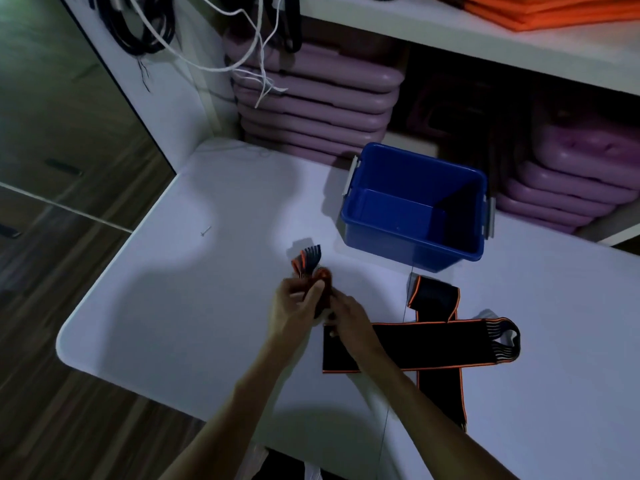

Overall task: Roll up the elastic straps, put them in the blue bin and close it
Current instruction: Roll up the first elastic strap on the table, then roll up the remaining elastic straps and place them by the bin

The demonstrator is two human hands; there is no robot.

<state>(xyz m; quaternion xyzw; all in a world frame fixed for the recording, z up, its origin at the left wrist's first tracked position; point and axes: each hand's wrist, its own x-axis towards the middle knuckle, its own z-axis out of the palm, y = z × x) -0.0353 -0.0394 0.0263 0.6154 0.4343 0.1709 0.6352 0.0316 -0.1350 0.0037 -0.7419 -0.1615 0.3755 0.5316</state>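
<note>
A black elastic strap with orange edges, mostly rolled (320, 284), is held between both hands over the white table (194, 306); its striped end fans out above my fingers. My left hand (296, 306) grips the roll from the left, my right hand (346, 317) from the right. Two more straps lie flat and crossed on the table: one sideways (426, 344), one running toward me (438, 393). The blue bin (412, 206) stands open and empty behind them. No lid is visible.
Stacks of purple mats (311, 109) fill the shelf behind the bin. White cords (256, 57) and black cables hang at the back left. Orange cloth (554, 12) lies on the upper shelf. A small screw (205, 231) rests on the table. Wood floor lies left.
</note>
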